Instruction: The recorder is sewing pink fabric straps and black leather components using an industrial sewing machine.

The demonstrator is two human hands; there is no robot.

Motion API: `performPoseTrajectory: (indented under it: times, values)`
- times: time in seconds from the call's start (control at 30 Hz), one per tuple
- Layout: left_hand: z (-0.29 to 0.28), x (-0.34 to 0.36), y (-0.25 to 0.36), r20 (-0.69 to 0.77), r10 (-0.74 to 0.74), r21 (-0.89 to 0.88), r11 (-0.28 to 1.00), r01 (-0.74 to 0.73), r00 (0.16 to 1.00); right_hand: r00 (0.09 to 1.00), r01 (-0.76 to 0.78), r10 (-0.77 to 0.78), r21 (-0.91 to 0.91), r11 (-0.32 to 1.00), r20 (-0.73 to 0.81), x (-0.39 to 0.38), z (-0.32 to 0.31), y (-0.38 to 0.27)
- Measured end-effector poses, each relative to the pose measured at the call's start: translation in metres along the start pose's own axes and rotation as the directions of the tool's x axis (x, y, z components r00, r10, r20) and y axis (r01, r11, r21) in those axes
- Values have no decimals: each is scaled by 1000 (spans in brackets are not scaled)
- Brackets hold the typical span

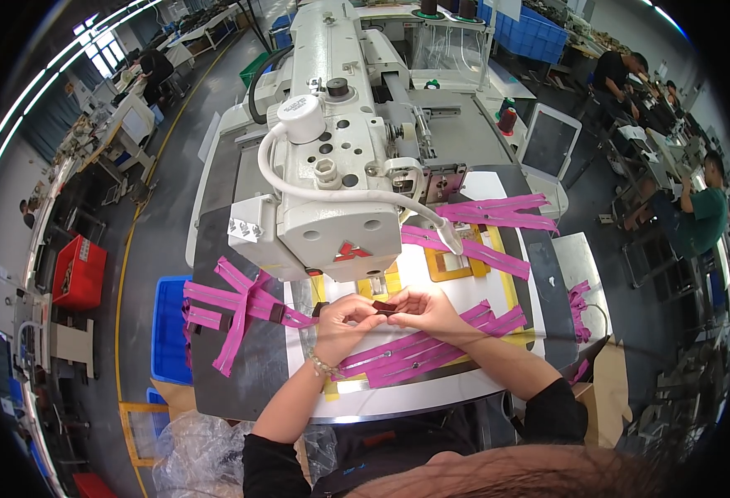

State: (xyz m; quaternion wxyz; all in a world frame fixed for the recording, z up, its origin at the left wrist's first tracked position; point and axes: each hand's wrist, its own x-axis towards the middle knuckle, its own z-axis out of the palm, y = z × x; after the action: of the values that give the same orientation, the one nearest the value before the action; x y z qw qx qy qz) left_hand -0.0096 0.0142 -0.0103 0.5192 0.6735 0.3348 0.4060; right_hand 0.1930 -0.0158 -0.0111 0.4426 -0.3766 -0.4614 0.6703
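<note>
My left hand (pixel 345 320) and my right hand (pixel 425 310) meet in front of the sewing machine head (pixel 336 217). Pinched between the fingers of both is a small dark reddish-brown piece (pixel 384 307), flat and possibly fabric or leather. Beneath my wrists, magenta zippers (pixel 431 353) with metal pulls lie side by side on the white work plate (pixel 456 382). More magenta zippers (pixel 249 305) are crossed in a loose pile to the left, some with dark patches on them. Further zippers (pixel 498 214) stretch across the plate at the back right, next to a yellow frame (pixel 452 264).
A blue bin (pixel 171 332) stands by the table's left edge, with clear plastic wrap (pixel 203 456) below. Thread cones (pixel 507 121) and a tilted screen (pixel 550 141) are at the back right. An open cardboard box (pixel 610 390) sits at the right. Other people work at distant benches.
</note>
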Motion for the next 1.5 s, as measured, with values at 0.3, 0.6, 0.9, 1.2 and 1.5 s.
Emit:
performPoseTrajectory:
  times: [0.3,0.6,0.9,1.2,1.5]
  values:
    - [13,2,13,-45,-157,23,987,158,987,994,52,-53,-6,999,-93,4,4,13]
    - [6,4,16,59,-81,263,963,62,995,997,25,-24,8,1000,-71,3,4,13]
    - [8,4,14,27,-89,223,971,81,996,997,6,-7,-11,1000,-72,4,3,13]
    - [5,3,8,74,-112,281,956,86,991,996,-15,16,14,1000,-83,3,3,11]
    - [8,6,8,42,-118,186,976,109,992,997,-16,16,-2,1000,-78,5,2,12]
